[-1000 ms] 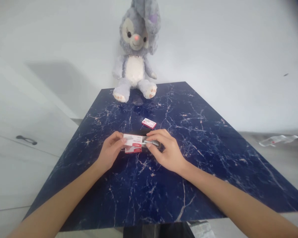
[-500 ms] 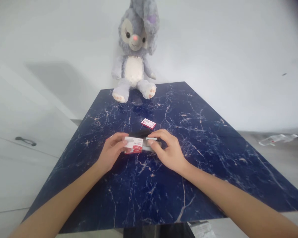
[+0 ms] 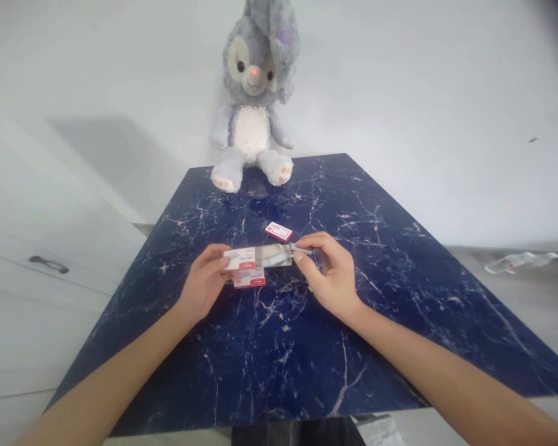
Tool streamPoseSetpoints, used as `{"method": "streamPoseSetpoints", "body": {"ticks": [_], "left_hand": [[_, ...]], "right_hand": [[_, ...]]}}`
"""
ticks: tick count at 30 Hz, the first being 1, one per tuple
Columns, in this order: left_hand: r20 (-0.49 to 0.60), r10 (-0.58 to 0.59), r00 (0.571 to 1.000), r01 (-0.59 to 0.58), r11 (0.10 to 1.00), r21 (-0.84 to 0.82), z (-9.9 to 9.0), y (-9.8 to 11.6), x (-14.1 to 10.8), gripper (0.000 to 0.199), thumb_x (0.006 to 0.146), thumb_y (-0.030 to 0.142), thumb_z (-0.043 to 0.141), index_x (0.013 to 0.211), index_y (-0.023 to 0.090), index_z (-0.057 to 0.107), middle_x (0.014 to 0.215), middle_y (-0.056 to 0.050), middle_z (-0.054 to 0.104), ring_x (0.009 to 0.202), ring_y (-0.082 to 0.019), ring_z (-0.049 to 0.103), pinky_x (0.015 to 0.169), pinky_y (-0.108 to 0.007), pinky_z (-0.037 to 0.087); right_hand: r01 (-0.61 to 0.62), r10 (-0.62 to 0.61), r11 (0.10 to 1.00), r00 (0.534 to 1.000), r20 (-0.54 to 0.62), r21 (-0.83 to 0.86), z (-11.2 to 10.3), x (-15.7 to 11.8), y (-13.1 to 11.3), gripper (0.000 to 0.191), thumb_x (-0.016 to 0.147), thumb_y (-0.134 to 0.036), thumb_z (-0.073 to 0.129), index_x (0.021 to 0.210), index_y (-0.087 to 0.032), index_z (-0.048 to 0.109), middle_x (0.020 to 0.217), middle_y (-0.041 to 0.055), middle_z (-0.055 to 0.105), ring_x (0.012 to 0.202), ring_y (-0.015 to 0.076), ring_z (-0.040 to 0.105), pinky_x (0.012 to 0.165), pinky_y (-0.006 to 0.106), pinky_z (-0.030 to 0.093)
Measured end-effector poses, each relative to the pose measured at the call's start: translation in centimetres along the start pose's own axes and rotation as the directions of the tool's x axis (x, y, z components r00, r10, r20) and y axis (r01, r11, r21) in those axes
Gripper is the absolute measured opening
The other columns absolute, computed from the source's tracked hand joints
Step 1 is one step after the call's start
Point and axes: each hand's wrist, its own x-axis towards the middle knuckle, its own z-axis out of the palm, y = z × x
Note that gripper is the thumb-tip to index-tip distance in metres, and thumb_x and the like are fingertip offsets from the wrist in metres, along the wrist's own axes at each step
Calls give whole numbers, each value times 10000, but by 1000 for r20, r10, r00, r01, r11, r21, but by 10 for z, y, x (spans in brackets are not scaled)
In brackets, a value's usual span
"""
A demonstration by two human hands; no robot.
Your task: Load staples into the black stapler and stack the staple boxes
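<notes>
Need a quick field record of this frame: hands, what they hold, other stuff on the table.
surface: dark blue marbled table
left hand: grips the left end of a small white-and-red box, raised off the table
right hand: pinches a thin silvery strip at the box's right end
under the box: a red-and-white piece, lying on the table
second small box: flat on the table, beyond the hands
plush rabbit: sits at the far edge, against the wall

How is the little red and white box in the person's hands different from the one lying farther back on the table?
The held box is open, its silvery inner tray slid out toward the right hand while the left hand grips it; the far box is closed. The held box is lifted; the far one lies flat on the table, untouched. Both are red and white.
</notes>
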Motion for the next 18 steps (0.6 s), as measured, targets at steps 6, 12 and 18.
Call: {"method": "streamPoseSetpoints", "body": {"ticks": [6,12,18], "left_hand": [[-18,-21,1000,20,999,-50,-2,4,3,183,789,225,732,959,215,663,915,-30,691,724,-132,648,630,-237,560],[20,-4,1000,3,998,62,0,-2,-2,205,785,260,759,964,212,669,900,-27,694,781,-162,664,644,-258,575],[29,62,998,-65,991,119,6,-6,-6,209,776,268,777,951,197,686,900,-40,710,745,-161,655,571,-242,551]], "right_hand": [[-347,375,849,927,9,398,-3,14,20,112,881,-326,504,867,-220,537,734,22,573,647,169,571,588,302,498],[-386,298,920,804,514,71,-31,36,19,206,878,-369,506,876,-197,618,623,-16,540,466,123,438,436,250,332],[230,134,903,651,747,-362,-66,18,22,195,864,-279,665,1048,-231,710,803,23,696,631,158,604,603,265,410]]}}
